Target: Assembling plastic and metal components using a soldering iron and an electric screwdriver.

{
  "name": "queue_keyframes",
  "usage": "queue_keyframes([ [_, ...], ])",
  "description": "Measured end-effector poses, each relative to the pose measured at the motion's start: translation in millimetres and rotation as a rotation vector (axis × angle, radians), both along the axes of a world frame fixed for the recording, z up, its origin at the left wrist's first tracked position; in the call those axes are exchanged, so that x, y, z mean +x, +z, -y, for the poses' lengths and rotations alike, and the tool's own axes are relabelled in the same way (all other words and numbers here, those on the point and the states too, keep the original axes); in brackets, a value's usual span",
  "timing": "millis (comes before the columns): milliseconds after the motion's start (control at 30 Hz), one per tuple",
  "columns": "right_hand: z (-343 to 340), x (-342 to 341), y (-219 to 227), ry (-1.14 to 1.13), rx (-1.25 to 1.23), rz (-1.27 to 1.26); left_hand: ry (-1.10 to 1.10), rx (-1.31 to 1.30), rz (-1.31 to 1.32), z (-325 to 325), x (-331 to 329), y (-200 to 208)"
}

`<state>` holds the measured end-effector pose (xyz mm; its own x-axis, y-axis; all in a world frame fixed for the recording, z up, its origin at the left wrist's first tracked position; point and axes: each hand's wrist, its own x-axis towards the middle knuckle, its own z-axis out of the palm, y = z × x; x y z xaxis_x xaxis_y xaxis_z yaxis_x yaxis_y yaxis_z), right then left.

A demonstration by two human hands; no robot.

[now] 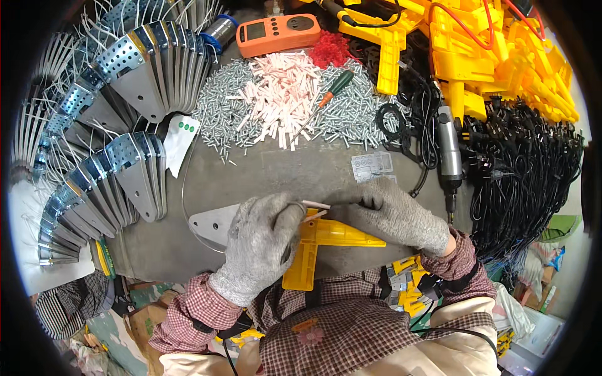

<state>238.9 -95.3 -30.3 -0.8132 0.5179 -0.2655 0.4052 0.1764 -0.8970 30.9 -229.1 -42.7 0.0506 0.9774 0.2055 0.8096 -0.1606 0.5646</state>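
Note:
Both hands wear grey knitted gloves and meet above the bench's near edge. My left hand (pixel 260 244) is closed, pinching two thin pale pink tubes (pixel 316 205) that stick out toward the right. Close to their free ends, my right hand (pixel 392 216) has its thumb and fingers pressed together; what lies in them is hidden. Below the hands is a yellow pistol-shaped plastic housing (pixel 304 263), its grip pointing toward me. A grey perforated metal plate (pixel 214 223) with a tapered end lies partly behind my left hand.
Rows of metal plates with wires (pixel 135 156) line the left. Beyond lie silver screws or rivets (pixel 226 94), pink tubes (pixel 282 88), a screwdriver (pixel 337 88) and an orange meter (pixel 279 34). To the right are an electric screwdriver (pixel 449 147), black cables (pixel 520 182) and piled yellow housings (pixel 470 66).

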Motion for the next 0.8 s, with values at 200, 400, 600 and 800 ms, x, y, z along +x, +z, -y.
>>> queue_keyframes([
  [200, -13, -25, -20, -0.11, 0.531, 0.002, -0.085, 0.12, -0.39, 24, 14, 8],
  [400, -14, -25, -31, -0.128, 0.645, 0.048, -0.12, 0.002, -0.017, 3, 10, 11],
  [600, -11, -27, -36, -0.169, 0.623, -0.043, -0.111, 0.048, -0.14, -5, 8, 5],
  [800, -23, -26, -28, -0.094, 0.692, 0.008, -0.261, 0.011, -0.273, 5, 3, 3],
])
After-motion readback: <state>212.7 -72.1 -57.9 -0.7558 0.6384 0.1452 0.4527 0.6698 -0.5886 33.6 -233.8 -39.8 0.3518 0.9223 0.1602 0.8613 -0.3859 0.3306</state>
